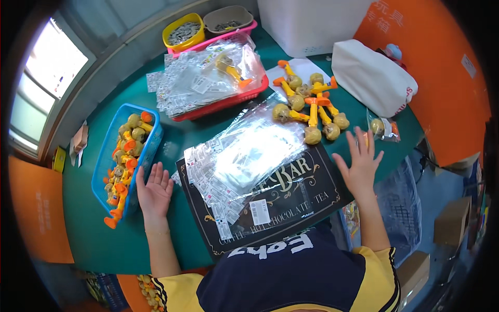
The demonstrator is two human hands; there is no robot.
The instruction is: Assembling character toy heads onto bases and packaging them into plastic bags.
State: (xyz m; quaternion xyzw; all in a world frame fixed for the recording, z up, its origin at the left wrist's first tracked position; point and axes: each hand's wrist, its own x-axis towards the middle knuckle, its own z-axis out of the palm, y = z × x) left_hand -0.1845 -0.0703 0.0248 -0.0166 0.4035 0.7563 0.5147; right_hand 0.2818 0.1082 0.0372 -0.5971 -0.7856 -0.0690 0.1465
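Note:
My left hand [156,193] is turned palm up, fingers stretched out, with nothing in it. It rests beside the blue basket [99,156], which holds several toy figures [125,151] with yellow legs, orange feet and round tan ends. With fingers spread, my right hand [359,165] holds nothing and hovers near a loose pile of the same toys [313,117]. Between the hands, clear plastic bags [254,148] with printed strips lie fanned over a black mat [296,208]. One clear bag [264,212] with a white label lies toward me.
A red basket [221,106] behind is heaped with printed clear bags. Beyond it are a yellow bowl [196,20] and a beige bowl [248,14] of small pieces. A white bag [371,78], a white bin [309,26] and a bagged toy [383,128] stand right.

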